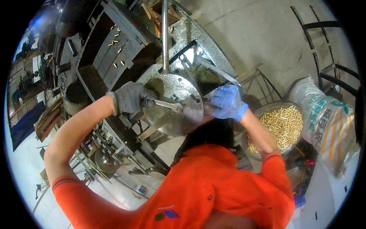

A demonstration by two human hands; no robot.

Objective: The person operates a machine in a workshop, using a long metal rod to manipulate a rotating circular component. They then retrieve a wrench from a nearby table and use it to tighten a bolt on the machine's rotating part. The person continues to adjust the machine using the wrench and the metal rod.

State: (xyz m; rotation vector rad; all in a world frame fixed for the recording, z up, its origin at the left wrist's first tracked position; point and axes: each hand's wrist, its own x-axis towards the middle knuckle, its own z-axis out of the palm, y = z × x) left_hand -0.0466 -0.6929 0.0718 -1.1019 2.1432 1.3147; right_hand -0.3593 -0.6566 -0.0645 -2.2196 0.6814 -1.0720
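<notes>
My left hand (131, 98), in a dirty grey glove, is closed around the handle of a metal wrench (170, 105). The wrench lies across the face of a round, oily metal disc (179, 86), its head over the lower part near several holes. At the disc's right edge is my right hand (228, 102), in a blue glove with its fingers curled. What it grips, if anything, is hidden. Behind the disc, a second wrench (185, 63) rests on an oily machine tray (217, 47). An upright metal rod (165, 38) rises above the disc.
Left of the disc stands a dark machine bed (103, 53) with small brass pieces scattered on it. A round perforated basket (267, 110) holds many brass pieces to my right, beside a white woven sack (324, 118). Dark metal frames (324, 24) stand at the far right.
</notes>
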